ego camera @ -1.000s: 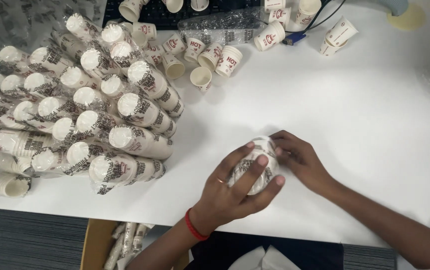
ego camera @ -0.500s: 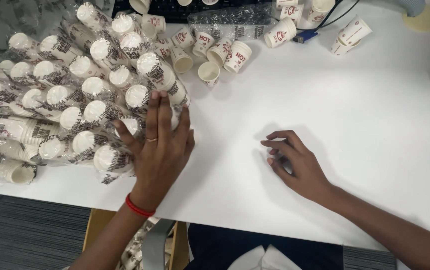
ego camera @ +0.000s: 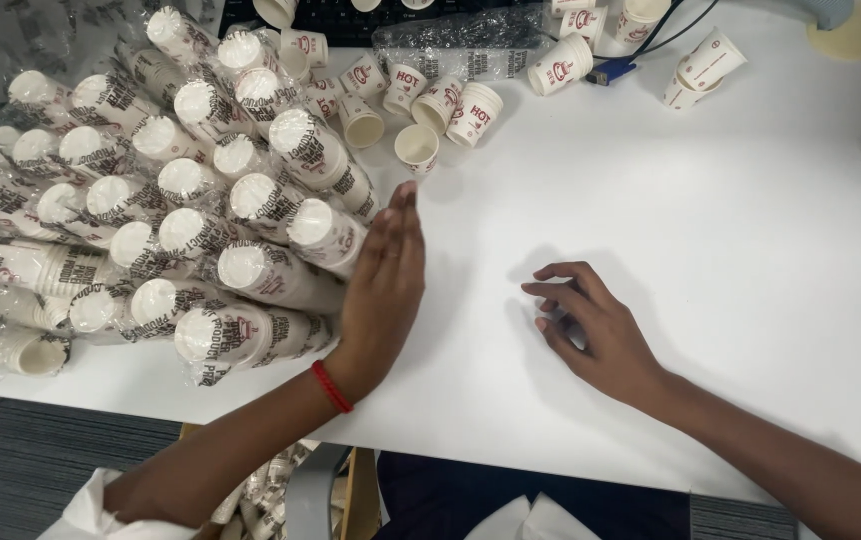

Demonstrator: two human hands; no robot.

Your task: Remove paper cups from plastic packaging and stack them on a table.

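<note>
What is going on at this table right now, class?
A person sits at a white table. The left hand lies flat, edge-on against a big pile of wrapped paper-cup stacks, pressing on its right side. The right hand rests on the bare tabletop with fingers spread, holding nothing. Loose paper cups lie scattered at the far edge, near a dark keyboard.

left hand (ego camera: 383, 290) flat, fingers straight, its palm side against the pile of wrapped paper-cup stacks (ego camera: 161, 210); red wrist band (ego camera: 332, 386) | right hand (ego camera: 596, 325) resting on white table (ego camera: 711, 230), fingers spread, holding nothing | loose paper cups (ego camera: 441, 100) near far edge; keyboard (ego camera: 351, 20) behind
</note>
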